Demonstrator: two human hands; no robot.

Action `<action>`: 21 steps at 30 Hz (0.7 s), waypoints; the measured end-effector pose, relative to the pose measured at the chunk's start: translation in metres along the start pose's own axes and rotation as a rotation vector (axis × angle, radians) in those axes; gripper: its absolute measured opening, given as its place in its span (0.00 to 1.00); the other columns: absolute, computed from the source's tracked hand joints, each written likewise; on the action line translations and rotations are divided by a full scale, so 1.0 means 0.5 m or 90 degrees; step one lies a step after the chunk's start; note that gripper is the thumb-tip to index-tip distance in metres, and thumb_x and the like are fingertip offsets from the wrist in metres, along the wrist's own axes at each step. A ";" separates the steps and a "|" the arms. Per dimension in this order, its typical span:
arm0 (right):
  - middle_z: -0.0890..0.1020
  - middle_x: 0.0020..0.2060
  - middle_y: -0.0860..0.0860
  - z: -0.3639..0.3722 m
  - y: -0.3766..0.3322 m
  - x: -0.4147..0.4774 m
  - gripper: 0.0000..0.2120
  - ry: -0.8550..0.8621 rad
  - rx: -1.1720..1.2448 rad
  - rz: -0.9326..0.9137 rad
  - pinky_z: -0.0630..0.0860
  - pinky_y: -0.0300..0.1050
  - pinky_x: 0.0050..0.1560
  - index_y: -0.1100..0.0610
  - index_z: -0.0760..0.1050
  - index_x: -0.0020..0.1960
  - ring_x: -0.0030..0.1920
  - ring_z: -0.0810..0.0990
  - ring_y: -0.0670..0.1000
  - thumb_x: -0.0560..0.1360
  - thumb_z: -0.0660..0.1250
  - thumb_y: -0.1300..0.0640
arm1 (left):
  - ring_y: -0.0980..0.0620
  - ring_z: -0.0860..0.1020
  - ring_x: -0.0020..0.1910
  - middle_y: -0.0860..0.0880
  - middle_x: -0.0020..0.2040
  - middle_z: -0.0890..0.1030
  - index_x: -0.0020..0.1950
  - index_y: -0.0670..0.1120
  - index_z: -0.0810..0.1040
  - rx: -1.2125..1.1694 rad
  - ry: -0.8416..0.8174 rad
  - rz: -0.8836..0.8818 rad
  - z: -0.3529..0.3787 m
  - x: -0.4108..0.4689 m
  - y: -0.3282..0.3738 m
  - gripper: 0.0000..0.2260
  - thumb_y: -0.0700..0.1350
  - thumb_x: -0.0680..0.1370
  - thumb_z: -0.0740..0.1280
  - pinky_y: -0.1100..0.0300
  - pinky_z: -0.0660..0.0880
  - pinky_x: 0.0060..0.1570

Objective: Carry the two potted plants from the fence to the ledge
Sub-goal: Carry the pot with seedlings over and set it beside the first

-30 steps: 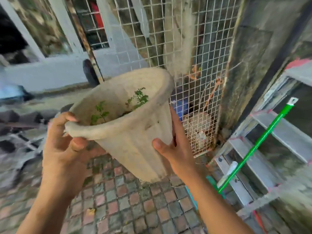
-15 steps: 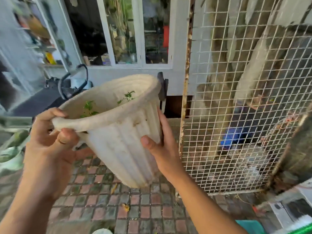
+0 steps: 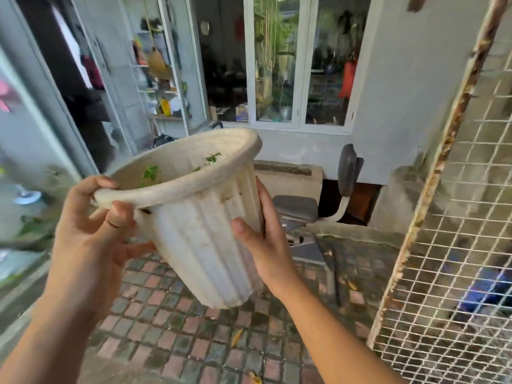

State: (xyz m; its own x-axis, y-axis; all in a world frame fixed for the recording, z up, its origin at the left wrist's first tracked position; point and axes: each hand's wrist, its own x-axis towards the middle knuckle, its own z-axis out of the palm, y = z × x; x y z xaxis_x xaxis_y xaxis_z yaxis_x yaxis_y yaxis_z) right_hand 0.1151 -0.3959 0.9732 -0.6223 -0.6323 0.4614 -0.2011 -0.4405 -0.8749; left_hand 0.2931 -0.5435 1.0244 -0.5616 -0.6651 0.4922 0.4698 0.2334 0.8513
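- Fingers (image 3: 106,187) of your left hand (image 3: 91,234) hooked over the rolled rim at nine o'clock, thumb pinching beneath, grasping the dirty white ribbed plastic pot (image 3: 199,231).
- Your right hand (image 3: 263,239) pressed flat on its three o'clock wall, probably steadying the weight.
- You held the pot airborne, tilted, above the mossy brick paving (image 3: 171,336).
- At three o'clock stood the rusty-framed white wire-mesh fence (image 3: 443,273); no ledge was identifiable.

Two bare forearms in view, no sleeves showing on either one, nothing at the wrists. The left hand (image 3: 91,239) wears a thin ring (image 3: 113,224), a narrow band on one finger, and no glove. The right hand (image 3: 266,245) is bare too: no ring that shows, no glove, short plain fingernails.
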 end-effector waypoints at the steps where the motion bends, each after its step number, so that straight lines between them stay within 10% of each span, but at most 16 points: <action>1: 0.79 0.66 0.30 -0.002 0.015 0.026 0.34 -0.014 -0.024 0.016 0.78 0.37 0.66 0.34 0.65 0.73 0.68 0.79 0.37 0.70 0.73 0.40 | 0.53 0.86 0.45 0.56 0.50 0.85 0.57 0.61 0.78 0.003 -0.017 -0.013 -0.001 0.021 -0.006 0.26 0.69 0.65 0.82 0.45 0.88 0.39; 8: 0.78 0.63 0.23 -0.018 0.119 0.280 0.31 -0.111 0.001 -0.003 0.74 0.25 0.60 0.35 0.62 0.75 0.65 0.77 0.28 0.76 0.68 0.49 | 0.61 0.82 0.34 0.59 0.39 0.83 0.54 0.59 0.76 0.032 0.097 0.002 0.028 0.207 -0.069 0.21 0.63 0.70 0.81 0.54 0.87 0.36; 14: 0.77 0.62 0.21 -0.013 0.193 0.503 0.31 -0.199 0.029 -0.002 0.74 0.22 0.58 0.34 0.62 0.74 0.64 0.76 0.26 0.76 0.68 0.51 | 0.44 0.78 0.46 0.55 0.43 0.82 0.54 0.62 0.78 0.063 0.200 -0.001 0.017 0.370 -0.152 0.09 0.57 0.75 0.72 0.46 0.85 0.41; 21: 0.76 0.71 0.34 0.044 0.337 0.693 0.44 -0.195 0.041 0.000 0.75 0.40 0.70 0.32 0.63 0.76 0.72 0.75 0.39 0.64 0.72 0.25 | 0.55 0.82 0.40 0.57 0.43 0.84 0.58 0.61 0.72 0.134 0.258 -0.018 -0.045 0.537 -0.277 0.13 0.54 0.77 0.73 0.55 0.85 0.36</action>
State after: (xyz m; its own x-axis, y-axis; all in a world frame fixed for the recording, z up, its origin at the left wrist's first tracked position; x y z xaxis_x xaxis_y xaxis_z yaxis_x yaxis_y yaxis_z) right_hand -0.1177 -0.7034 0.9891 -0.3630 -0.7910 0.4924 -0.1462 -0.4736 -0.8685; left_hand 0.0924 -0.7705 1.0348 -0.2412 -0.8872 0.3932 0.2863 0.3220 0.9024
